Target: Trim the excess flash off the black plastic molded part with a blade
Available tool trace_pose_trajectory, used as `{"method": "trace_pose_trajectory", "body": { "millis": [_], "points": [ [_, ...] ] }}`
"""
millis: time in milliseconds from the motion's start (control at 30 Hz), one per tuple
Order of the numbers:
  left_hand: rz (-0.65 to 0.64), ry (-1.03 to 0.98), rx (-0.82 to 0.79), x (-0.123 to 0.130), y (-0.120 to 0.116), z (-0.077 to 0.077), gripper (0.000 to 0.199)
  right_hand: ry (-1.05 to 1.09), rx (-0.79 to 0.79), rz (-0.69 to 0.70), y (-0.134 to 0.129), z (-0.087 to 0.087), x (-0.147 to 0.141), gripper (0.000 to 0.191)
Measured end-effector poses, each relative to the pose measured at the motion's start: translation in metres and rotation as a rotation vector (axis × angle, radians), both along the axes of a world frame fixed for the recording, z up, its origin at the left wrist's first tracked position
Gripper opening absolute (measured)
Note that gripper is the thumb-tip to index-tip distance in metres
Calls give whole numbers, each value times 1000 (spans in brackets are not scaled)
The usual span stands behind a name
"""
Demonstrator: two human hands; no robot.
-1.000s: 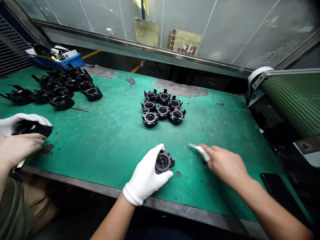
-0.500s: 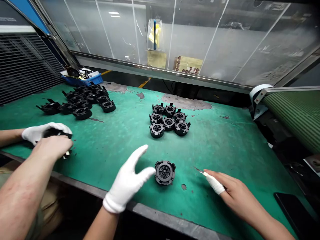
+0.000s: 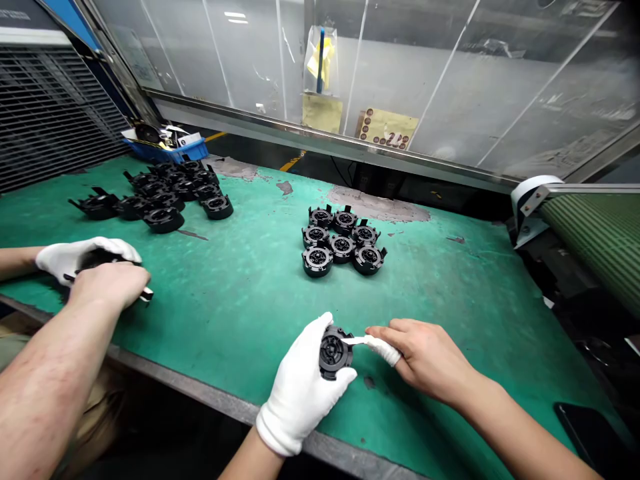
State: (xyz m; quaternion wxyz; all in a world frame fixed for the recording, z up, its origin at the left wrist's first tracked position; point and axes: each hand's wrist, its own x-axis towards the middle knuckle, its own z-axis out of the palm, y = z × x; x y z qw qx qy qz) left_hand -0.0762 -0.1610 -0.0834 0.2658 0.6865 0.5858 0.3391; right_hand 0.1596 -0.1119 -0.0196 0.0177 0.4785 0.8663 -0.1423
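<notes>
Near the front edge of the green table, my left hand (image 3: pixel 301 385), in a white glove, grips a round black part (image 3: pixel 335 352) from its left side. My right hand (image 3: pixel 417 357) is bare except for white wrapping on a finger, and its fingers are closed around a thin blade (image 3: pixel 354 341). The blade's tip reaches over the upper right of the round part; whether it touches is too small to tell. Beyond my hands stands a group of several similar black parts (image 3: pixel 342 248).
At the left, a co-worker's gloved hand and bare hand (image 3: pixel 107 283) hold another black part. Several black parts (image 3: pixel 163 219) and a blue basket (image 3: pixel 170 152) lie behind them. A dark phone (image 3: pixel 590 427) is at the right front, a green conveyor (image 3: pixel 595 227) at the right.
My left hand has moved right and closed on the round part. My right hand has moved left, bringing the blade over that part. The co-worker's hands have shifted slightly.
</notes>
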Motion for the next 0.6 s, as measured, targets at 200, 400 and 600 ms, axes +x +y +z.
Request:
{"method": "trace_pose_trajectory", "body": {
  "millis": [200,400,600],
  "points": [
    [-78,30,-46,-4,2,10,85,-101,131,-399,34,-4,61,48],
    [-468,30,-210,-30,17,32,84,92,38,-290,-2,-22,80,47],
    [-333,-95,-232,-23,-3,37,79,292,-177,-222,-45,-31,56,42]
  ]
}}
